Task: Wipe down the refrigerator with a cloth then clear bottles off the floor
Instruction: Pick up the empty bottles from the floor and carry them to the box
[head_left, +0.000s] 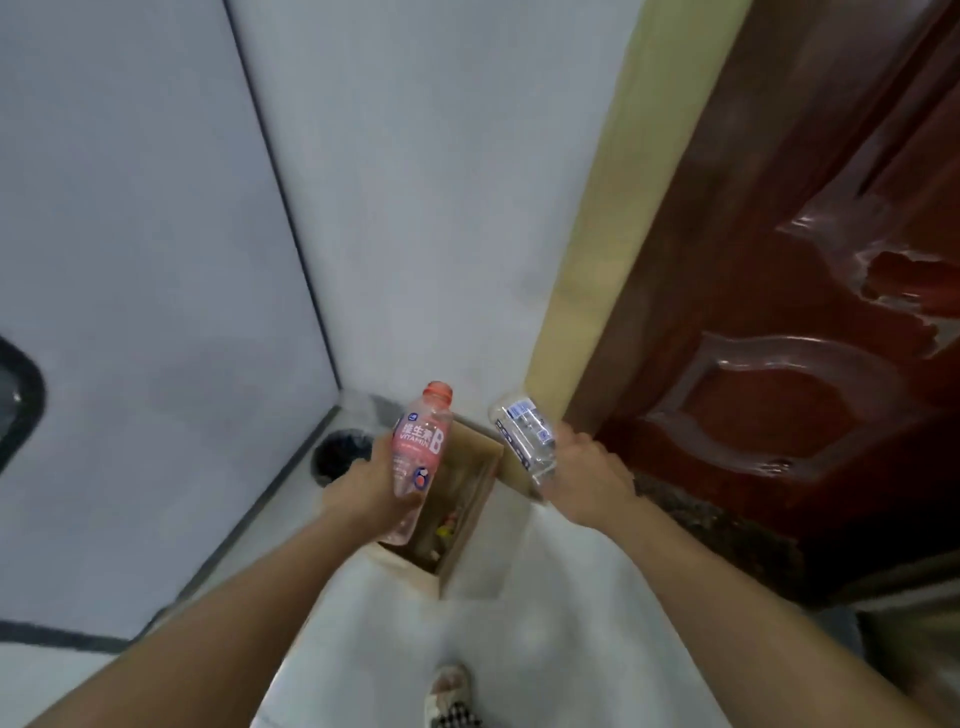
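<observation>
My left hand (363, 486) grips a pink bottle (420, 452) with a red cap and a "Vitamin B" label, held upright and slightly tilted. My right hand (587, 475) holds a clear plastic bottle (524, 434) with a blue-and-white label, its top pointing up and left. Both bottles hang above an open cardboard box (470, 514) on the floor, which has some coloured scraps inside. The grey refrigerator side (130, 260) fills the left of the view.
A dark round bin (340, 454) sits in the corner left of the box. A glossy dark red door (779, 312) with a beige frame (608, 234) stands at right. A white wall is ahead. My sandalled foot (451, 696) is on the pale floor below.
</observation>
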